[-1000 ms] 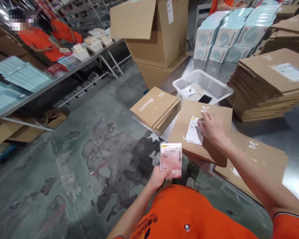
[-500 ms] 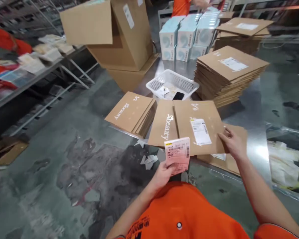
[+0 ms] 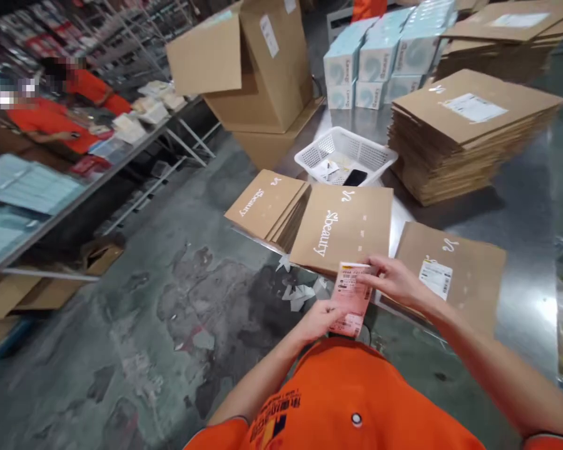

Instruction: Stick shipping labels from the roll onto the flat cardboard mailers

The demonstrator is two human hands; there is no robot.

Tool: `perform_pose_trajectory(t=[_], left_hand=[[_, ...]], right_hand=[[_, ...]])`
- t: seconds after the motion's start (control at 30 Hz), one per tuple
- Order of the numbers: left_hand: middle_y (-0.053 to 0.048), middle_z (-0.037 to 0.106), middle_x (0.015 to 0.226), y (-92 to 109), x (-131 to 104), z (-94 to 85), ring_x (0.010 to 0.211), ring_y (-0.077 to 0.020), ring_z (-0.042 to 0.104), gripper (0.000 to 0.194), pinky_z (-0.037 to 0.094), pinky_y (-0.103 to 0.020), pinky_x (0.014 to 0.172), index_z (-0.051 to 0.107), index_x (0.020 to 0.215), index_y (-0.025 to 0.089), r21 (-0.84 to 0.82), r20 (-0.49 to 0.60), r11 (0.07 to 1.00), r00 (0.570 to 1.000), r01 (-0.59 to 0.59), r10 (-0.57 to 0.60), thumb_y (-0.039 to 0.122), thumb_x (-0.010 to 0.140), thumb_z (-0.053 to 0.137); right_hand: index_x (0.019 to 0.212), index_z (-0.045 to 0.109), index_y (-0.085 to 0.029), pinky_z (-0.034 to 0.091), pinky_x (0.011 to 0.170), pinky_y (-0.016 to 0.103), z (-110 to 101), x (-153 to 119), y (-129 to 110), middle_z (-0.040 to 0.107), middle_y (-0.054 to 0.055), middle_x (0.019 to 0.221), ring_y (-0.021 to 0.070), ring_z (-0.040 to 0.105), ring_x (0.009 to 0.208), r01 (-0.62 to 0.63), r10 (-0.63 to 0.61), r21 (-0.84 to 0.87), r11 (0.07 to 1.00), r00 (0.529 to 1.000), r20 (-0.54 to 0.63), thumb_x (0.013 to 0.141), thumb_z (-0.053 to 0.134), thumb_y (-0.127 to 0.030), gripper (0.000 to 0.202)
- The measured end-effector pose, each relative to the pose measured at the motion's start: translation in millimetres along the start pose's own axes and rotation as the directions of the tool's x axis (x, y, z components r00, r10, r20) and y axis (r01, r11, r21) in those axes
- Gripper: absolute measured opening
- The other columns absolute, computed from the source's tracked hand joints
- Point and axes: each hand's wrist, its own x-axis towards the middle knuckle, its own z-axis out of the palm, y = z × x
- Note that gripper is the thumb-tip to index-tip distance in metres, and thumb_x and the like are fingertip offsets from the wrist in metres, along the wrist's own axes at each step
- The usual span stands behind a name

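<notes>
The left hand (image 3: 319,317) grips the bottom of a paper label (image 3: 351,300), with the thumb on top. The right hand (image 3: 394,280) has its fingers on the label's upper right side; I cannot tell if they pinch it. The label is between the two hands, just in front of the person's orange shirt (image 3: 356,387). It is a tall shape and leans a bit. It looks pink, paler at the top, with a yellow mark up there and lots of small black print.

Just past the hands is a flat brown box (image 3: 344,225) with white writing. By the right arm lies another flat box (image 3: 473,269) with a white sticker (image 3: 435,278) on it. A small pile of flat boxes (image 3: 263,200) is ahead of the left hand.

They are all on a shiny metal table (image 3: 520,219). Farther past the hands are a white basket (image 3: 380,156), a tall brown stack (image 3: 478,106) and pale blue boxes (image 3: 370,56). A big open carton (image 3: 281,81) is ahead too.

Far off to the left of the hands, people in orange (image 3: 94,87) are by a long bench (image 3: 136,156). The gray-green floor (image 3: 169,237) is blotchy.
</notes>
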Motion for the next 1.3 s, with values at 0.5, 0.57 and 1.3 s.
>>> perform_pose_trajectory(t=[0.5,0.57,1.3], left_hand=[[0.003,0.053,0.051,-10,29,-38.5,0.049,-0.0085,0.044,0.039,0.036,-0.021,0.047,0.062,0.059,0.014,-0.146,-0.363,0.987,0.932,-0.067,0.009,0.049,0.059,0.078],[-0.001,0.062,0.057,-35,13,-47.3,0.05,-0.012,0.051,0.038,0.041,-0.023,0.047,0.069,0.071,0.013,-0.185,-0.268,0.981,0.957,0.066,-0.115,0.046,0.056,0.081],[-0.01,0.074,0.103,16,-6,-5.9,0.092,-0.0271,0.07,0.043,0.058,-0.038,0.081,0.074,0.096,0.015,-0.237,-0.029,0.971,0.999,-0.038,0.032,0.051,0.072,0.071]], right_hand=[[0.085,0.063,-0.018,0.045,0.072,0.033,16,111,6,0.066,0.009,0.084,0.0216,0.059,0.079,0.016,-0.128,-0.419,0.908,0.962,-0.241,0.09,0.045,-0.045,0.033],[0.096,0.064,-0.016,0.045,0.079,0.038,1,137,15,0.066,0.012,0.093,0.0262,0.058,0.088,-0.024,-0.144,-0.624,0.781,0.966,-0.217,0.087,0.049,-0.05,0.038],[0.133,0.051,-0.013,0.049,0.083,0.045,-64,-43,122,0.062,0.021,0.121,0.0352,0.061,0.105,-0.59,0.365,-0.102,0.801,0.615,-0.699,0.082,0.053,-0.056,0.067]])
